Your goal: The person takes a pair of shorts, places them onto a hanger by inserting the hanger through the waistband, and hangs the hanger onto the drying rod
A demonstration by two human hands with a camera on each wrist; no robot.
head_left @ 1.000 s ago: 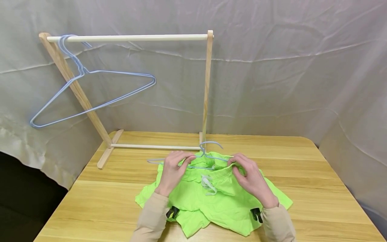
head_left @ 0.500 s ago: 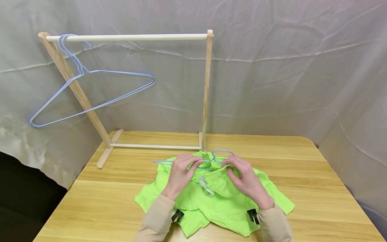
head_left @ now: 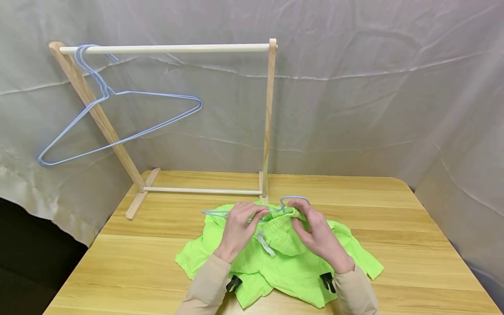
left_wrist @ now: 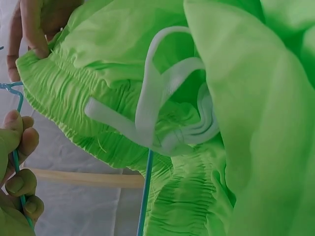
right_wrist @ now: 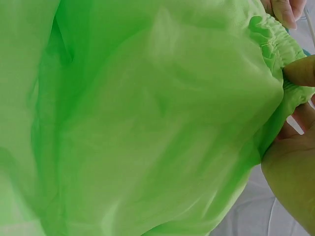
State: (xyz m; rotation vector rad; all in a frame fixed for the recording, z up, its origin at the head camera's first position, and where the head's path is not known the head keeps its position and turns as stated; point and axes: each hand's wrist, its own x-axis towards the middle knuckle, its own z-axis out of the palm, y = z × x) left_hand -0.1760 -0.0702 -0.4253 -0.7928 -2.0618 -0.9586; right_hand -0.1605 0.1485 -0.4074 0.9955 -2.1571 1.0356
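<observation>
Bright green shorts (head_left: 283,278) with a gathered elastic waistband (left_wrist: 64,83) lie on the table, waist toward the rack. A white drawstring (left_wrist: 152,93) dangles from the waistband's front. My left hand (head_left: 240,225) pinches the wire of a light blue hanger (head_left: 295,197), whose right part runs inside the waist opening and is hidden by cloth. The hanger's left end sticks out beyond my left hand. My right hand (head_left: 316,234) pinches the waistband, thumb (right_wrist: 300,71) on the outside, close to the hanger's hook.
A wooden rack (head_left: 269,118) stands on the table behind the shorts, toward the left. Light blue hangers (head_left: 103,83) hang at the left of its white rail (head_left: 177,49). A grey curtain (head_left: 366,109) backs the wooden table (head_left: 413,245).
The hanger has slid right, deeper into the waist opening, with my left hand moving along. My right hand has drawn the waistband left, over toward the hook.
</observation>
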